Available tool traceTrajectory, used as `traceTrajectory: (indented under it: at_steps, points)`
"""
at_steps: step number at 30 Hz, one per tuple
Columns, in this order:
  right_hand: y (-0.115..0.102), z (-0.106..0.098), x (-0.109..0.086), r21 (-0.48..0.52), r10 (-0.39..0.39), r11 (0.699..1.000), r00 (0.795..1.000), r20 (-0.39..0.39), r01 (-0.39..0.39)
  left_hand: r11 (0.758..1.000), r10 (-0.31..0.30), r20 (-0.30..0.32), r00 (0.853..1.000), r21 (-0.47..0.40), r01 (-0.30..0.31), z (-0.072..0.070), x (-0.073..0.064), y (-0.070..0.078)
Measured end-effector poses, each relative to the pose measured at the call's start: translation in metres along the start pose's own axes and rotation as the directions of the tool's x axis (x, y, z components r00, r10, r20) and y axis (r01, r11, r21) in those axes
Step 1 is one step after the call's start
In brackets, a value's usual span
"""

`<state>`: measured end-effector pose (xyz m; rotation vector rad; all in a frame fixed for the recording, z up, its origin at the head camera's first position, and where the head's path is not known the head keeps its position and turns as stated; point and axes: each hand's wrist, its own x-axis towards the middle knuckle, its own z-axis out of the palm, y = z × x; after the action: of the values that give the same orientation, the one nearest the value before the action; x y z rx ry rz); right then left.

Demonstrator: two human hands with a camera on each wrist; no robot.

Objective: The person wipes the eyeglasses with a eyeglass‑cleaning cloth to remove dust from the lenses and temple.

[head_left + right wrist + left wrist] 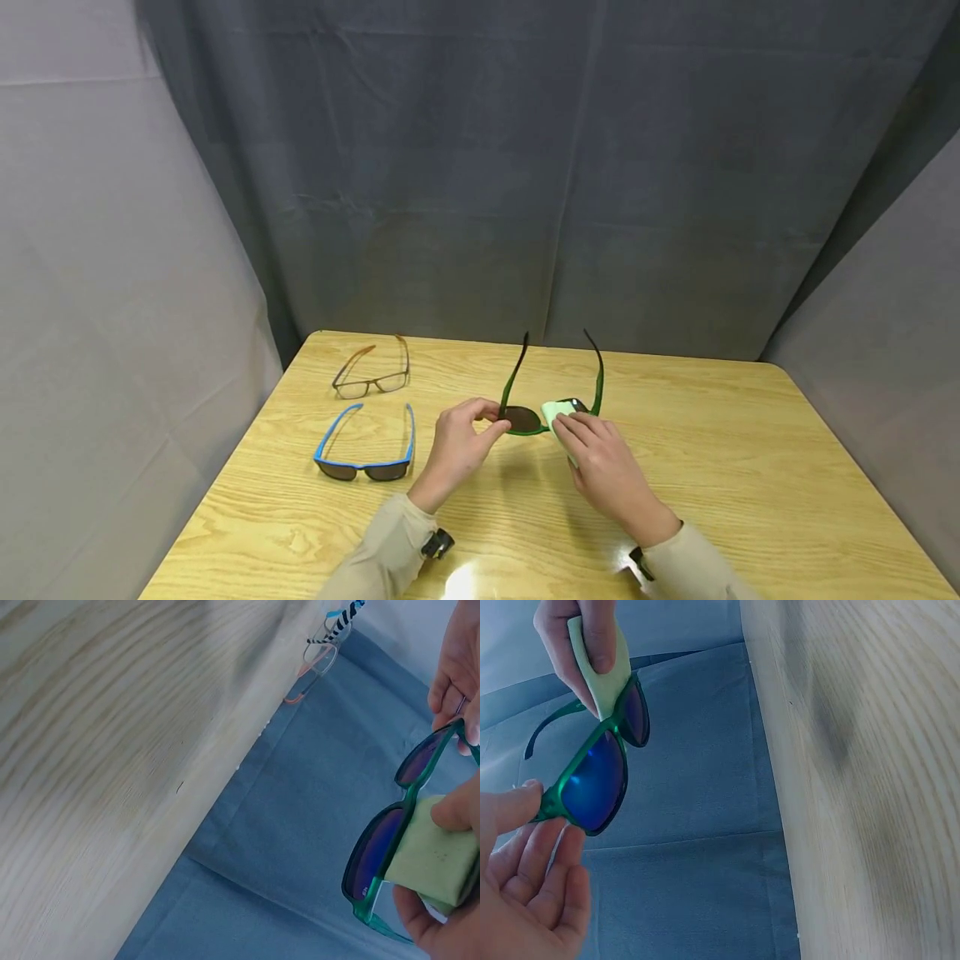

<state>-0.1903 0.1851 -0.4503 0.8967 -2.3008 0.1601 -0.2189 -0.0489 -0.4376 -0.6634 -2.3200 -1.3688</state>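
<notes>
Green-framed sunglasses (522, 420) with dark, blue-tinted lenses are held up over the table, both temples unfolded and pointing away. My left hand (459, 446) pinches the frame's left corner by the hinge, thumb on one side and fingers on the other, as the left wrist view shows. In my right hand (609, 471) is a folded pale green cloth (435, 855), gripped between thumb and fingers. The cloth lies against the right lens, near the bridge, and hides part of that lens in the head view.
On the wooden table (720, 467), to the left, lie blue-framed sunglasses (363, 468) with open temples. Behind them sit thin brown-framed eyeglasses (372, 385), also unfolded. A dark grey curtain (480, 183) hangs behind the table, with light cloth walls (105, 292) at the sides.
</notes>
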Motion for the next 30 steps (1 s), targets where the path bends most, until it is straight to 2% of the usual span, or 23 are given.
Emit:
traceTrajectory:
  at_steps: [8,15,24,30]
  points:
    - [0.001,0.000,0.002,0.012,0.014,1.000,1.000,0.002,-0.014,0.997,0.081,-0.062,0.995,0.021,-0.079,0.002,0.001,0.001]
    - [0.003,-0.001,0.004,0.012,0.041,0.999,0.999,-0.019,-0.041,0.992,0.119,-0.095,0.988,0.042,-0.116,0.004,0.001,0.001]
    - [0.005,-0.001,0.002,-0.102,0.094,0.990,0.995,-0.015,-0.095,0.986,0.164,-0.102,0.981,0.053,-0.159,0.008,0.001,0.001]
    - [0.003,-0.002,0.002,-0.158,0.135,0.978,0.991,-0.022,-0.137,0.978,0.204,-0.082,0.976,0.068,-0.199,0.012,0.000,0.002]
